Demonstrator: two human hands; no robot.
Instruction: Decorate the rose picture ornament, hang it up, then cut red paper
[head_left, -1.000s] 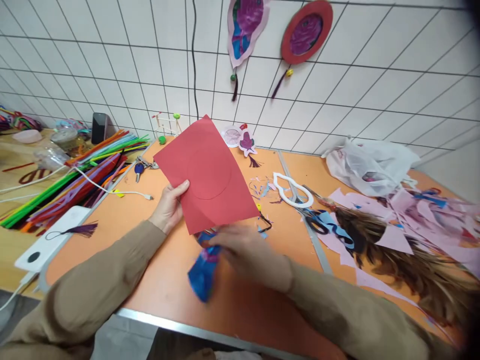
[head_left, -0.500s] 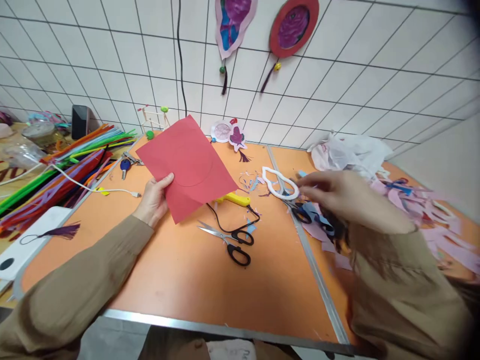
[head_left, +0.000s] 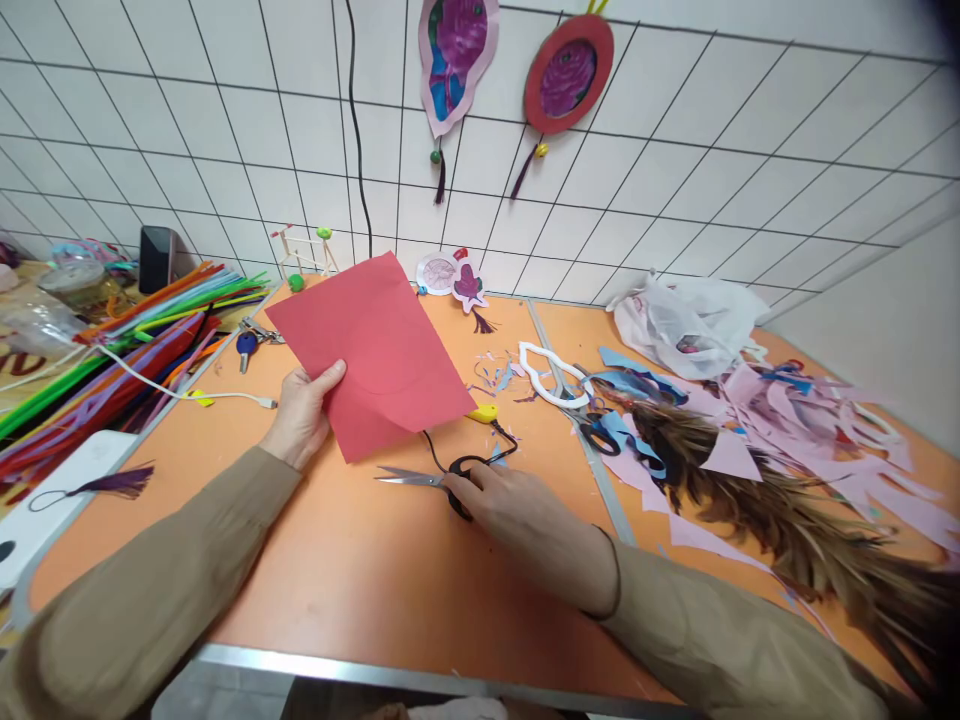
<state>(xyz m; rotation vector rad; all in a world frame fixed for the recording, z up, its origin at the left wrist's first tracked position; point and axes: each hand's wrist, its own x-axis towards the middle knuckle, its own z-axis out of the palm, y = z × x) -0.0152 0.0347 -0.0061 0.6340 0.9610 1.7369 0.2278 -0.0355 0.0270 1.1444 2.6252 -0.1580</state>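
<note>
My left hand point(head_left: 304, 412) pinches a square sheet of red paper point(head_left: 375, 350) by its lower left edge, thumb on top. A faint round outline shows on the sheet, which is held above the table. My right hand point(head_left: 517, 510) is closed over the black handles of a pair of scissors point(head_left: 409, 478). Their blades lie slightly apart and point left, below the paper. Partly hidden behind the sheet is a yellow tool point(head_left: 485, 411) with a black cord. A white paper outline shape point(head_left: 551, 375) rests on a second pair of scissors point(head_left: 598, 434) further right.
Pink paper scraps point(head_left: 795, 420), brown feathers point(head_left: 720, 470) and a white plastic bag point(head_left: 686, 320) cover the right side. Pipe cleaners point(head_left: 150, 350), keys point(head_left: 246, 350) and a tassel point(head_left: 116, 482) lie left. Paper ornaments point(head_left: 568, 75) hang on the tiled wall.
My right hand has come from the right, near the white outline, down and left onto the scissors' handles. The scissors have shifted slightly left. My left hand still holds the red paper.
</note>
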